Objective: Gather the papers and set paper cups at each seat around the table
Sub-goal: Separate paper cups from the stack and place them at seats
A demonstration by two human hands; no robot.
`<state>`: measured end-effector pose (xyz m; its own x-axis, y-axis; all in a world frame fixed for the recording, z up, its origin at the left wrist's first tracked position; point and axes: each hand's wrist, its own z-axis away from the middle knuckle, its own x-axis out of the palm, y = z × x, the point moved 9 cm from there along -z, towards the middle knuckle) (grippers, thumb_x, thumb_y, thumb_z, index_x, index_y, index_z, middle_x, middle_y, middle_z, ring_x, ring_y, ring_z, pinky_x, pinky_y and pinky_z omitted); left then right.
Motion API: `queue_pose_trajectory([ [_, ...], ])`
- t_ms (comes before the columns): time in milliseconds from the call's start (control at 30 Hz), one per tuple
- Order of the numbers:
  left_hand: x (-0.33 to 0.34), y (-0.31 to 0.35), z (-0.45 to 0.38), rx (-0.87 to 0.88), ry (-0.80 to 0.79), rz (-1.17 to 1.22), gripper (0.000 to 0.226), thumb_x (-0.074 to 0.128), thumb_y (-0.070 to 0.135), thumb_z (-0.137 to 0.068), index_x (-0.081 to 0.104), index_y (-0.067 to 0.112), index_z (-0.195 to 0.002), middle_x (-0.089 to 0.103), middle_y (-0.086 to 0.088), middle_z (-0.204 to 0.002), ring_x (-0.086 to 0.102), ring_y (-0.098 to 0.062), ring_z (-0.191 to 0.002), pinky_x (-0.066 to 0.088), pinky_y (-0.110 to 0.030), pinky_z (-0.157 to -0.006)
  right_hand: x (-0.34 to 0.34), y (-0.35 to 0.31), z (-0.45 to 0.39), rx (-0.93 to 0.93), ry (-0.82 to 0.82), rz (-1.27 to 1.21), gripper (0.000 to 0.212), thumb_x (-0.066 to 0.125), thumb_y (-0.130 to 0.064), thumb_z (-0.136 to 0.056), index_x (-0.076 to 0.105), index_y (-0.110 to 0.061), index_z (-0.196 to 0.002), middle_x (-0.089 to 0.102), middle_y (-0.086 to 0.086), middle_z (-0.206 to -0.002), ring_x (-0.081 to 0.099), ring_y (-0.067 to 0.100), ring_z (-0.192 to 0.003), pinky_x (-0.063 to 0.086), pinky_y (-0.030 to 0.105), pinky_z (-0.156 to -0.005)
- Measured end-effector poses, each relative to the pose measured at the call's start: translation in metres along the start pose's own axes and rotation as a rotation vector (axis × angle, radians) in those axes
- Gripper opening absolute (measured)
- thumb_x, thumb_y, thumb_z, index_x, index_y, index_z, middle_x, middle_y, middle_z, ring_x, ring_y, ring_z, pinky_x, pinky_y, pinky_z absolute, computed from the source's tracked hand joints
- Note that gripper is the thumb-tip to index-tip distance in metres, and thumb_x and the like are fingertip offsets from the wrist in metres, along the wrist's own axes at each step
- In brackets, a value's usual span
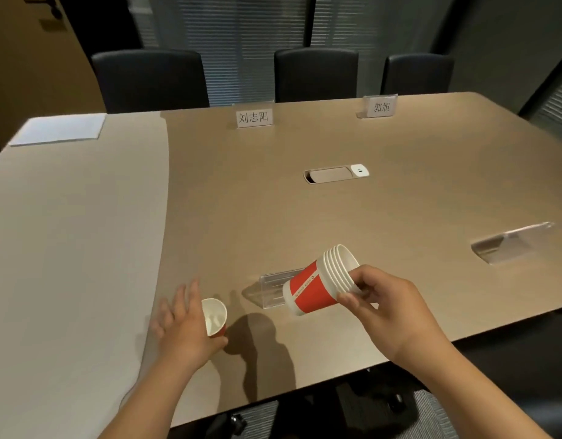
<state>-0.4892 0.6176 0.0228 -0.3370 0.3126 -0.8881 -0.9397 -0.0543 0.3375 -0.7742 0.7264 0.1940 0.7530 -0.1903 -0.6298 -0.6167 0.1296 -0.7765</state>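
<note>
My right hand [390,308] grips a tilted stack of several red-and-white paper cups [317,283] by the rims, held above the near edge of the table [273,201]. A single red paper cup [213,316] stands upright on the table near the front edge. My left hand [183,324] is beside it with fingers spread, thumb against the cup's base. A stack of white papers [59,128] lies at the far left corner.
Two name cards [253,117] [380,106] stand at the far side, two clear card holders [273,288] [511,242] at the near side. A cable hatch [335,174] sits mid-table. Three dark chairs [149,79] line the far edge.
</note>
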Motion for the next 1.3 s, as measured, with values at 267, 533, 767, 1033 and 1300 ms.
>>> queue_pose_trajectory([
  [267,-0.039,0.219,0.093,0.624,-0.064,0.278,0.098,0.072,0.072,-0.058,0.034,0.042,-0.143,0.041,0.028,-0.133,0.039,0.000,-0.127,0.033,-0.031,-0.110,-0.048,0.039,0.009,0.023,-0.031,-0.143,0.016,0.071,-0.011,-0.087,0.069,-0.025,-0.083,0.070,-0.011,-0.081,0.064,0.004,-0.075,0.050,0.015,-0.069],
  [533,0.013,0.339,0.132,0.739,0.018,0.260,0.070,0.072,0.061,-0.068,0.047,0.039,-0.129,0.052,0.022,-0.116,0.050,-0.005,-0.108,0.045,-0.032,-0.097,-0.159,0.113,0.038,0.027,-0.029,-0.201,0.013,0.070,-0.011,-0.088,0.072,-0.024,-0.089,0.074,-0.008,-0.084,0.069,0.004,-0.080,0.051,0.014,-0.071],
  [767,0.079,0.404,0.137,0.627,0.006,0.459,0.076,0.086,0.017,-0.069,0.043,0.039,-0.128,0.052,0.013,-0.126,0.052,-0.005,-0.115,0.041,-0.022,-0.099,-0.288,0.187,0.054,-0.018,0.169,-0.208,0.015,0.072,-0.003,-0.085,0.070,-0.017,-0.083,0.072,0.004,-0.077,0.061,0.006,-0.067,0.046,0.018,-0.064],
  [1033,0.161,0.455,0.085,0.332,-0.028,0.727,0.064,0.086,0.018,-0.067,0.050,0.048,-0.111,0.063,0.018,-0.109,0.061,-0.009,-0.103,0.052,-0.026,-0.078,-0.352,0.241,0.047,0.062,0.192,-0.161,0.019,0.072,-0.004,-0.085,0.070,-0.022,-0.082,0.074,-0.009,-0.081,0.066,0.004,-0.072,0.047,0.010,-0.064],
  [1300,0.232,0.466,0.016,0.084,-0.068,0.679,0.070,0.083,0.029,-0.062,0.042,0.048,-0.115,0.065,0.008,-0.109,0.064,-0.025,-0.098,0.059,-0.049,-0.078,-0.369,0.284,0.004,0.150,0.091,-0.080,0.016,0.072,-0.012,-0.087,0.070,-0.028,-0.084,0.072,-0.016,-0.085,0.067,0.004,-0.080,0.049,0.012,-0.069],
])
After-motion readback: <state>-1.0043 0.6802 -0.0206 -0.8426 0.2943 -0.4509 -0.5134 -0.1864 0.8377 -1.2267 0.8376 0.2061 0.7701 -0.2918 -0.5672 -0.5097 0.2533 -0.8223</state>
